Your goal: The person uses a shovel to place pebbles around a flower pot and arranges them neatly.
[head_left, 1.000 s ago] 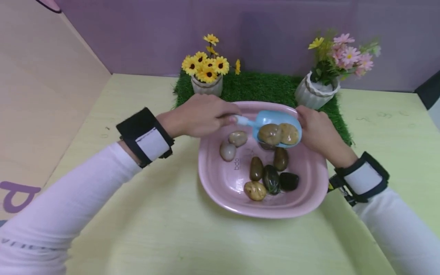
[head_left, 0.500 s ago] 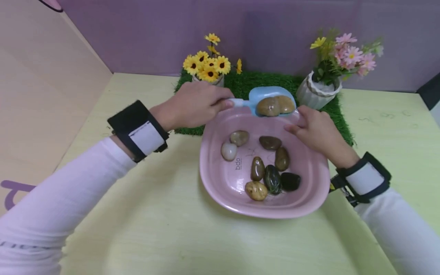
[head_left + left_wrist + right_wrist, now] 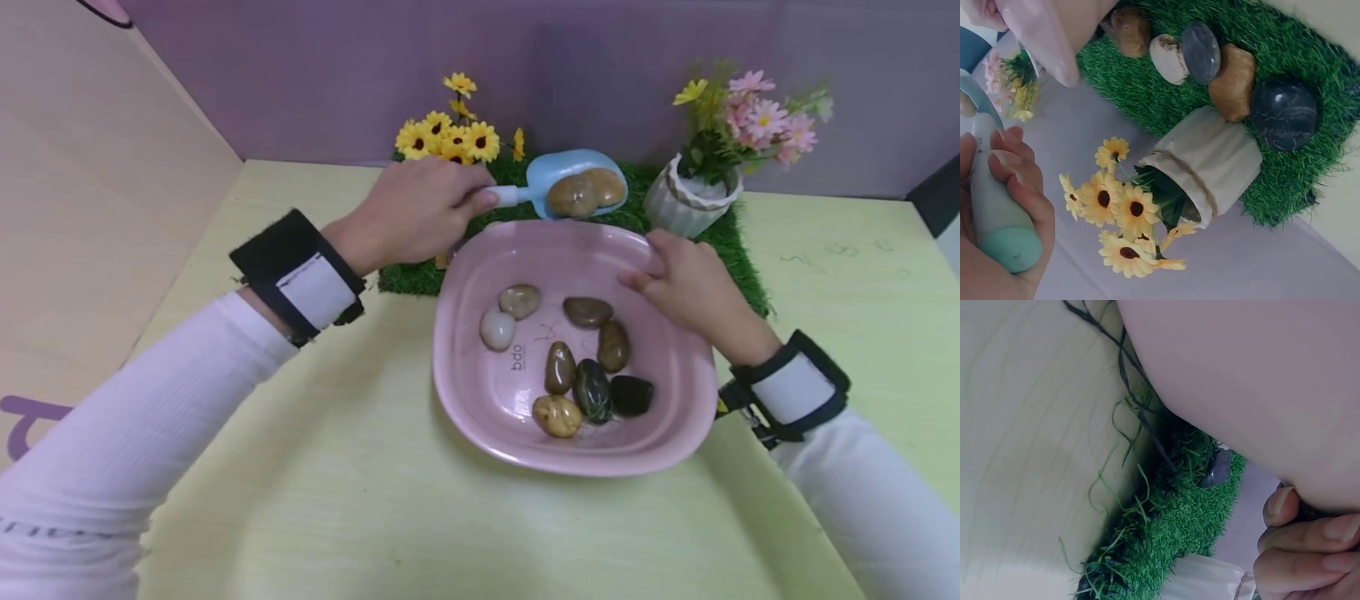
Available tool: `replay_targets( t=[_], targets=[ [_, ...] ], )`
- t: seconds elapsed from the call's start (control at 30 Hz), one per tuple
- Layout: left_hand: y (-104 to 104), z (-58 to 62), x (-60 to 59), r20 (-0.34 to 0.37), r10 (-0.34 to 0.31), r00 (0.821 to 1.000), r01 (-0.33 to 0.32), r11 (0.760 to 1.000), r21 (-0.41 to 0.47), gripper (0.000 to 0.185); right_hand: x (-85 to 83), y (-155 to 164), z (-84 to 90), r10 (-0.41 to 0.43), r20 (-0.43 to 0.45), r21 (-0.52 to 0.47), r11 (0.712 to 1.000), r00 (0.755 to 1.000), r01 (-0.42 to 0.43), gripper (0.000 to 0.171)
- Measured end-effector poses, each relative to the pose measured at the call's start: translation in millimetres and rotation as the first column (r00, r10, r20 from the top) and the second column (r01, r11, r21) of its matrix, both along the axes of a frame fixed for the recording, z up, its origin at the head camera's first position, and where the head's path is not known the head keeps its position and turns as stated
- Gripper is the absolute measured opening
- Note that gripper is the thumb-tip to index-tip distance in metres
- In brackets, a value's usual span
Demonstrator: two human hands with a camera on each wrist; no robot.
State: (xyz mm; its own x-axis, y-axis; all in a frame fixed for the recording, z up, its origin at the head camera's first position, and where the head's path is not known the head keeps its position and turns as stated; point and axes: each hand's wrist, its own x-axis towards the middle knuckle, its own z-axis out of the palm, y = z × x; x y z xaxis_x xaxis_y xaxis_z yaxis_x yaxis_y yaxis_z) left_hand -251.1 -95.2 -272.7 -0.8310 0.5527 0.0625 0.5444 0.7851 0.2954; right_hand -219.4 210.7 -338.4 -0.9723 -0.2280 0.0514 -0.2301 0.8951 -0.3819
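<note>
My left hand (image 3: 416,208) grips the pale handle (image 3: 1000,206) of a light blue scoop (image 3: 543,167). Two brown stones (image 3: 576,196) lie in the scoop, which is above the turf just past the basin's far rim. My right hand (image 3: 686,287) holds the far right rim of a pink basin (image 3: 465,392), thumb inside and fingers underneath, as the right wrist view shows. Several wet stones lie in the basin, among them a white one (image 3: 497,330), a black one (image 3: 632,396) and a tan one (image 3: 557,416).
A green turf mat (image 3: 1122,94) runs behind the basin. On it stand a pot of yellow flowers (image 3: 1210,162) and a white pot (image 3: 686,204) with pink flowers. Several stones, including a dark one (image 3: 1284,114), lie on the turf. Behind is a purple wall (image 3: 315,83).
My left hand has lifted the scoop with its two stones from over the basin, back past the far rim and slightly left. My right hand stays on the rim; its thumb now shows inside.
</note>
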Motion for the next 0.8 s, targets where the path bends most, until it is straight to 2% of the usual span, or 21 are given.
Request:
replay_targets(
  t=[0.2,0.37,0.6,0.8],
  targets=[
    [0,-2.6,-5.2,-0.028,0.04,0.999,-0.041,0.999,-0.031,0.033,-0.7,1,0.0,0.005,-0.01,-0.007,1.0,1.0,-0.005,0.032],
    [-2,-9.3,-10.6,-0.01,0.062,0.998,-0.062,0.997,-0.046,0.032,-0.8,-1,-0.5,0.009,-0.007,-0.006,1.0,1.0,-0.009,0.032],
    [2,-20.8,-19.3,0.029,0.11,0.994,-0.109,0.994,-0.021,0.033,-1.0,-2,-1.1,0.003,-0.007,0.006,1.0,1.0,-0.003,0.032],
    [10,-25.7,-25.8,0.034,0.16,0.987,-0.158,0.986,-0.062,0.036,-0.8,-2,-0.6,-0.004,0.002,0.014,1.0,1.0,0.004,0.033]
  ],
)
